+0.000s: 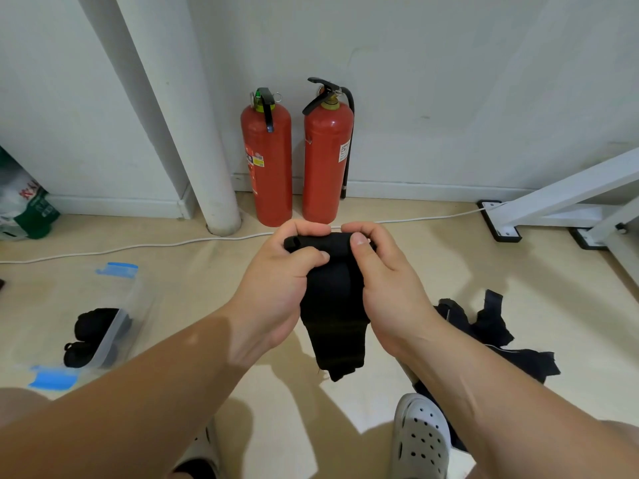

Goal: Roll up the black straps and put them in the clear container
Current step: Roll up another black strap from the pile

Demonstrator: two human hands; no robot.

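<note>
A wide black strap point(332, 316) hangs in mid-air at the centre of the view. Its top end is partly rolled between my two hands. My left hand point(276, 281) grips the roll from the left, and my right hand point(383, 271) pinches it from the right with the thumb on top. The strap's loose tail dangles toward the floor. A clear container point(128, 305) with blue clips lies on the floor at the left, holding rolled black straps point(93, 326). A heap of loose black straps point(494, 333) lies on the floor at the right.
Two red fire extinguishers point(297, 160) stand against the wall ahead, beside a white pipe point(207, 174). A white cable point(138, 247) runs along the floor. A white table frame point(567, 198) stands at the right. My grey clog point(420, 440) is below. Bags point(24, 209) sit far left.
</note>
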